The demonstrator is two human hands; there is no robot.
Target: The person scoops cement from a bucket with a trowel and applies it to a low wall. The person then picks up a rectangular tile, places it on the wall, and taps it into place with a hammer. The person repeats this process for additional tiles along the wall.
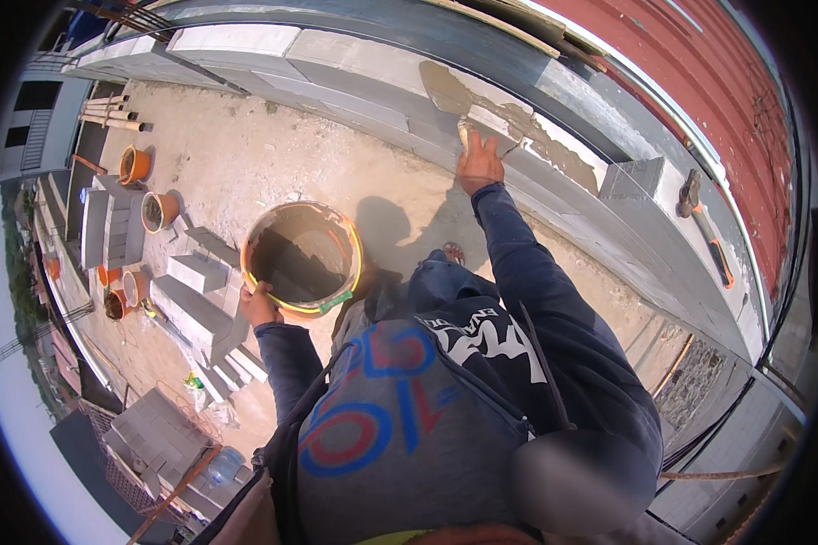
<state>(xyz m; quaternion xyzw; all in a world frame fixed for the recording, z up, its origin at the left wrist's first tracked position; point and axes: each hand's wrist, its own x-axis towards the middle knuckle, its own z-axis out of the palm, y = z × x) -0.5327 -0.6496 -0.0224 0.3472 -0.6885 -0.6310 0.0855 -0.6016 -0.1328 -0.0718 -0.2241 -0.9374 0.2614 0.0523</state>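
Note:
My right hand (482, 165) is closed on the wooden handle of a trowel (445, 91), whose blade rests on wet grey mortar (559, 145) along the top of a light grey block wall (354, 95). The mortar forms a ragged strip ending near a raised end block (634, 182). My left hand (260, 304) grips the rim of a large bucket (300, 213) with a yellowish edge; grey mortar lies inside it, and the bucket is held low at my left side.
A hammer (702, 218) lies on the wall at right, beside red corrugated sheeting (718, 91). To the left are stacked blocks (191, 309), several orange buckets (134, 165) and bamboo poles (109, 113) on the dusty concrete floor (218, 127). A water jug (224, 465) stands at lower left.

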